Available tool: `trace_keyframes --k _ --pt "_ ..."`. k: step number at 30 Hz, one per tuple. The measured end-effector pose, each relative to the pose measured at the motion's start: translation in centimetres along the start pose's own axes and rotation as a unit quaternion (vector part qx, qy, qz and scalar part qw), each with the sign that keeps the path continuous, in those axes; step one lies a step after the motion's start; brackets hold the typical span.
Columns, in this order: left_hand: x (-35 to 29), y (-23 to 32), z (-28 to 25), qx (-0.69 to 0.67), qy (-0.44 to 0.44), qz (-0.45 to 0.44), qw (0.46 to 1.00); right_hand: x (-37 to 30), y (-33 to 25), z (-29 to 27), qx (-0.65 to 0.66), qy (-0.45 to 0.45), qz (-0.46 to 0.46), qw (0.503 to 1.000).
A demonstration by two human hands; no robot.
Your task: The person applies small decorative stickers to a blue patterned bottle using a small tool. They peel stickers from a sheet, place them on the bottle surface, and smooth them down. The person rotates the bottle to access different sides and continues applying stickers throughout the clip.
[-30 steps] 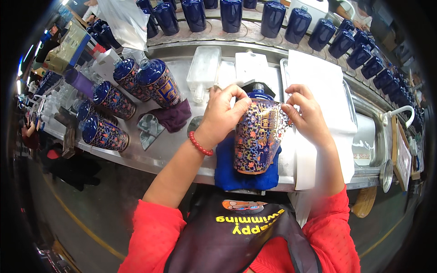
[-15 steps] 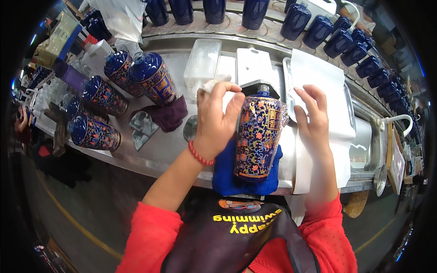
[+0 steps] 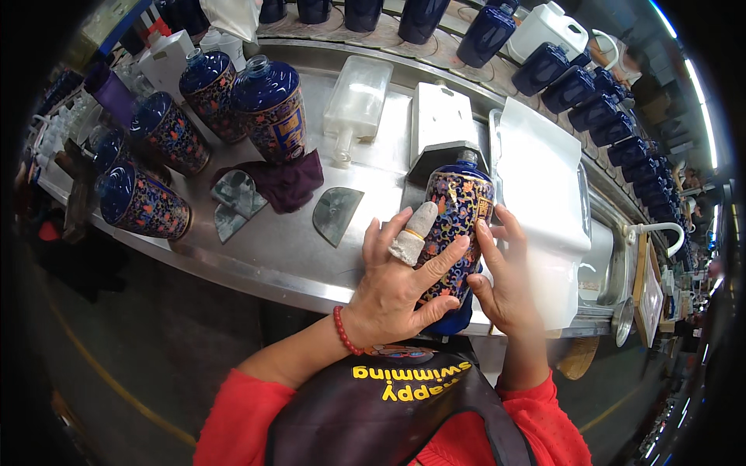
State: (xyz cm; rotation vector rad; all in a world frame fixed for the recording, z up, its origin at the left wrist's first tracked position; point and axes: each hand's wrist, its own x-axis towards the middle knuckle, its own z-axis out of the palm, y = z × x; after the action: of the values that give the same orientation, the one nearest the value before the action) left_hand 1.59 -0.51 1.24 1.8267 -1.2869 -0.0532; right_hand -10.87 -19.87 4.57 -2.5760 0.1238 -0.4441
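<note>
Along the near edge of the steel counter (image 3: 256,264), toward its right end, lay a blue vase with orange and gold pattern (image 3: 454,225), gripped from both sides. Ran long axis from the near edge toward the far one, neck and mouth pointing away from the body, base hanging over the rim toward the apron. Rested on a blue cloth (image 3: 458,318), only a strip of which showed under the base.

Spread across the right part of the counter, just beside the vase: a large white sheet (image 3: 544,179). Farther back, toward the far edge: a flat white plastic jug (image 3: 357,97) on its side and a white box (image 3: 439,116). Stood and lay at the left end: several patterned blue vases (image 3: 268,109), well apart from the held one, with a purple rag (image 3: 284,185) and two grey half-round pieces (image 3: 338,213) between.

Pressed flat against the vase's left flank: left hand (image 3: 400,283), fingers spread and curled over the patterned body, one finger wrapped in a grey-white cot (image 3: 412,233), red bead bracelet (image 3: 342,330) at the wrist. Clasped the right flank: right hand (image 3: 505,272), fingers apart, tips on the upper body near the shoulder, thumb low by the base. Lay directly between the two palms, then, touching both; neither hand nearer, though the left covered more of the surface and reached farther round the top.
</note>
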Motion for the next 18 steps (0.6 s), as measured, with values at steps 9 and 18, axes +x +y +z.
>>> trace_keyframes --k 9,18 --pt "-1.4 -0.4 -0.6 -0.014 -0.002 0.009 1.000 1.5 -0.9 -0.8 -0.032 0.012 0.008 0.999" --pt "2.8 -2.0 -0.2 0.032 0.086 0.014 0.996 3.5 -1.7 -1.0 -0.095 0.003 0.037 0.995"
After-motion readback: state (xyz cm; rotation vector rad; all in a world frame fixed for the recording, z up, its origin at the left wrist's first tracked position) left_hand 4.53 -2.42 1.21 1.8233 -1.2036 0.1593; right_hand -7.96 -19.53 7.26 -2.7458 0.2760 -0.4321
